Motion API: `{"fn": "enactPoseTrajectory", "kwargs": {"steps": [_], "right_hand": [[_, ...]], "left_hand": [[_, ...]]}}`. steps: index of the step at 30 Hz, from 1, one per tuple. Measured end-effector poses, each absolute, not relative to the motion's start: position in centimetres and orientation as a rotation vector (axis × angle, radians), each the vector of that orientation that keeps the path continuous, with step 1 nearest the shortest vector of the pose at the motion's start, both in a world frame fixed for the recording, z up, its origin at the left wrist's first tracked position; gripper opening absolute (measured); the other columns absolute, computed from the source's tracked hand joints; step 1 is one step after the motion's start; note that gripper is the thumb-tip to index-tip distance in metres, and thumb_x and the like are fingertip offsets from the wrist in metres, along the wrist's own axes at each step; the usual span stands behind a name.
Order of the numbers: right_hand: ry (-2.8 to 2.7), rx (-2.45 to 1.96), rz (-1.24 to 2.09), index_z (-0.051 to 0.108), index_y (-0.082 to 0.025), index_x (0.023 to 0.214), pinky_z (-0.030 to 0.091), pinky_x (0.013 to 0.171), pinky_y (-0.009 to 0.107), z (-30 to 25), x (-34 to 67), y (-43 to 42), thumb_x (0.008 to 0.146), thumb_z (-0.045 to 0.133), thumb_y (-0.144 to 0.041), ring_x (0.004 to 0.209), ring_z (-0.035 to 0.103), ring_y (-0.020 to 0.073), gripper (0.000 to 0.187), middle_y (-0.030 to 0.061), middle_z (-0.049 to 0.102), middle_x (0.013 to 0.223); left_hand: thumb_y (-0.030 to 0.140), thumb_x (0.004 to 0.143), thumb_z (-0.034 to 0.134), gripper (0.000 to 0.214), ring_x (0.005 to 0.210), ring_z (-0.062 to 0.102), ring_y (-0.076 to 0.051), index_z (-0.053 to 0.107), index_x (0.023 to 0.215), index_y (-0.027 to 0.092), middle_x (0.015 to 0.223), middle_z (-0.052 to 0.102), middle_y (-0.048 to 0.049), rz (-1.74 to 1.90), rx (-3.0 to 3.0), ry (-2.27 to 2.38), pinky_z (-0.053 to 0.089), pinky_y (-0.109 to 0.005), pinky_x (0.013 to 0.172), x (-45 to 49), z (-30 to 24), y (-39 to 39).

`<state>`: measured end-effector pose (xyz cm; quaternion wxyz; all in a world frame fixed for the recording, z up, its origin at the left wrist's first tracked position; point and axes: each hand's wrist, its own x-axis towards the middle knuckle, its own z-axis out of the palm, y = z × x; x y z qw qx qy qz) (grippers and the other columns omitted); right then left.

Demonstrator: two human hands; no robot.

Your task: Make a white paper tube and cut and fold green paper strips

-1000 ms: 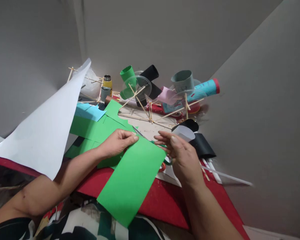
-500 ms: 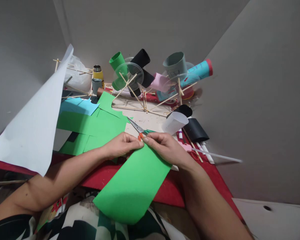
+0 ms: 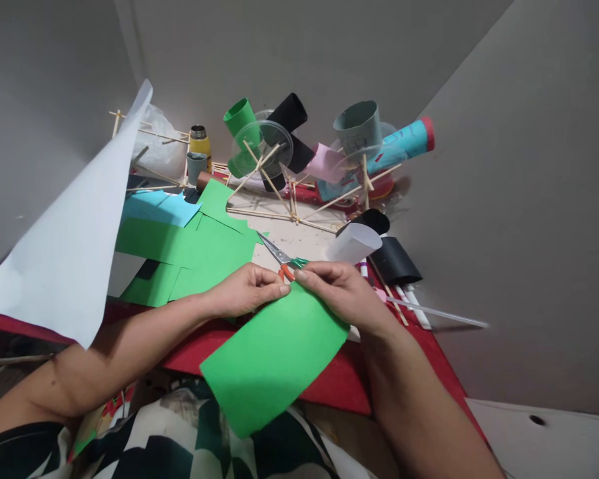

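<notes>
A green sheet of paper (image 3: 279, 359) hangs from both hands over the red table edge and my lap. My left hand (image 3: 252, 289) pinches its upper edge between thumb and fingers. Close beside it, my right hand (image 3: 337, 289) is closed on the upper right part of the same sheet. Just beyond the fingertips lie scissors (image 3: 278, 253) with orange and green handles, blades pointing away to the left. Several cut green paper pieces (image 3: 180, 246) lie overlapping to the left of the scissors.
Stick frames (image 3: 293, 218) carrying plastic discs and paper tubes stand at the back. A large white sheet (image 3: 74, 239) rises at left. A black paper tube (image 3: 398, 259), a translucent roll (image 3: 354, 243) and a glue gun stick (image 3: 439, 311) lie at right. Behind stands a yellow bottle (image 3: 199, 143).
The green sheet's lower end has swung up and turned slightly to the right. Both hands keep their pinch near the scissors. The whole view has shifted a little.
</notes>
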<state>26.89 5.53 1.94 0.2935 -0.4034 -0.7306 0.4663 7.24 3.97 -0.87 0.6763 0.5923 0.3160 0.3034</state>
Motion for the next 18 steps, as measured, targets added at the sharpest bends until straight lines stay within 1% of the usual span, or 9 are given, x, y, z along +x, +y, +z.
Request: {"fn": "enactPoseTrajectory", "kwargs": {"steps": [6,10,15,18], "right_hand": [[-1.745,-1.238,1.057,0.056,-0.019,0.056,0.024,0.043,0.025,3.5,29.0,5.4,0.078,0.065,-0.054,0.047,0.031,0.0096,0.043,-0.0041,0.037,0.052],[-1.626,-1.271,0.889,0.054,-0.02,0.053,0.021,0.041,0.026,4.4,30.7,5.4,0.074,0.07,-0.054,0.045,0.028,0.0097,0.043,-0.0038,0.034,0.05],[-1.411,-1.292,0.665,0.063,-0.019,0.059,0.025,0.043,0.026,5.1,32.5,5.3,0.071,0.074,-0.047,0.048,0.033,0.0105,0.032,-0.0023,0.042,0.053],[-1.337,-1.278,0.561,0.062,-0.018,0.056,0.024,0.043,0.026,5.2,33.0,5.3,0.069,0.074,-0.045,0.047,0.031,0.01,0.033,-0.003,0.04,0.052]], "left_hand": [[0.053,0.084,0.056,0.044,0.049,0.03,-0.006,0.048,0.064,0.015,0.057,0.037,0.0065,0.643,1.435,0.707,0.025,-0.02,0.047,6.6,-0.8,4.1],[0.051,0.086,0.054,0.043,0.051,0.029,-0.006,0.048,0.064,0.015,0.058,0.034,0.0063,0.635,1.543,0.732,0.025,-0.02,0.048,5.8,-0.3,4.6],[0.047,0.086,0.056,0.04,0.05,0.031,-0.006,0.049,0.063,0.015,0.056,0.034,0.0068,0.679,1.589,0.77,0.025,-0.02,0.048,4.4,0.6,5.4],[0.046,0.086,0.057,0.04,0.048,0.039,-0.007,0.051,0.061,0.015,0.053,0.041,0.0061,0.738,1.575,0.812,0.031,-0.019,0.049,3.8,1.1,5.7]]}}
